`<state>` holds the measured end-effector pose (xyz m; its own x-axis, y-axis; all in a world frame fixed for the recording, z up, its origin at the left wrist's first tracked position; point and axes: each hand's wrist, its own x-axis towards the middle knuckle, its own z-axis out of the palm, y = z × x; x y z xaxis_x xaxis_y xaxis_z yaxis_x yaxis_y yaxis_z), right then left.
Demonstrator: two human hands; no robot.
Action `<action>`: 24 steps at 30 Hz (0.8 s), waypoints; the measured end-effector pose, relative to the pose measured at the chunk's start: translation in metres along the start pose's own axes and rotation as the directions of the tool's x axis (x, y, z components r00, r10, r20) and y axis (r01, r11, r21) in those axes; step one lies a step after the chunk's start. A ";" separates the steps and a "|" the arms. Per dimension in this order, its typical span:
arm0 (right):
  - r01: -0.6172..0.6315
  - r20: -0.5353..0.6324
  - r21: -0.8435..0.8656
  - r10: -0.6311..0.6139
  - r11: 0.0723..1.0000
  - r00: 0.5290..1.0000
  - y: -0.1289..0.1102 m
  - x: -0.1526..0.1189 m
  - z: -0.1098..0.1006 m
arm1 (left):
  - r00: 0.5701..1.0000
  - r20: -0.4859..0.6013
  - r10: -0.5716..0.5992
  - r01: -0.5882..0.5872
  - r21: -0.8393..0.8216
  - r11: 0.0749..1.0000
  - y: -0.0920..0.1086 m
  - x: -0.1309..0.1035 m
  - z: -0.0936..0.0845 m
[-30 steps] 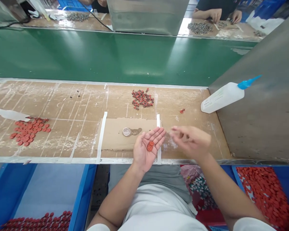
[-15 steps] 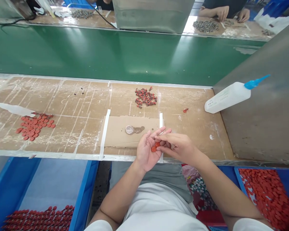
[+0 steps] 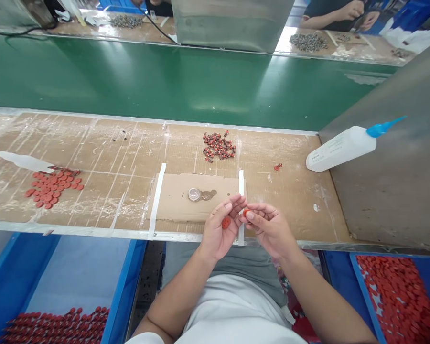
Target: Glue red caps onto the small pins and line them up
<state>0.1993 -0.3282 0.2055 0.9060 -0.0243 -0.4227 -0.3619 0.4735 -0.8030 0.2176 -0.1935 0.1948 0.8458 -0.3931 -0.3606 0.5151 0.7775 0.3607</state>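
My left hand [image 3: 217,234] is turned palm up and cupped, with a small red disc [image 3: 226,222] resting in it. Close beside its fingertips, my right hand [image 3: 272,229] pinches another red disc [image 3: 246,212] between thumb and fingers. Both hands are over the front edge of the bench. Just beyond them, a taped-down cardboard sheet [image 3: 175,196] carries a small round dish [image 3: 194,194] with a wet-looking brown smear beside it. Farther back lies a pile of small red-and-dark parts [image 3: 219,146].
A white bottle with a blue nozzle [image 3: 340,148] leans against the metal panel at right. Red discs [image 3: 50,188] lie loose at left near a white strip [image 3: 23,160]. Blue bins [image 3: 120,291] with red parts stand below. Across the green belt [image 3: 146,81], a co-worker's hands [image 3: 360,14] handle small parts.
My right hand has drawn back slightly from the left palm, lifting one of the two red discs in a pinch. The other disc stays in my left palm.
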 end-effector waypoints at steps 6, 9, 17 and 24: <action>-0.149 -0.008 0.188 0.154 0.971 0.988 0.014 -0.007 0.008 | 0.995 0.096 0.008 -0.022 0.150 0.988 -0.009 -0.008 -0.013; -0.170 0.005 0.136 0.171 0.976 0.985 0.019 -0.005 0.012 | 0.997 0.057 0.057 -0.065 0.136 0.989 -0.010 -0.008 -0.018; 0.246 -0.065 -0.646 -0.374 0.722 0.925 -0.015 0.049 -0.002 | 0.983 -0.153 0.102 -0.108 -0.034 0.994 0.002 -0.007 -0.026; 0.230 0.066 -0.934 -0.502 0.272 0.862 -0.064 0.164 -0.001 | 0.984 -0.170 0.059 -0.059 0.003 0.998 0.006 -0.014 -0.033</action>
<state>0.3709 -0.3637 0.1867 0.9774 -0.2006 0.0668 -0.0951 -0.6993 -0.7085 0.2038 -0.1670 0.1732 0.8389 -0.2577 -0.4795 0.4645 0.7982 0.3837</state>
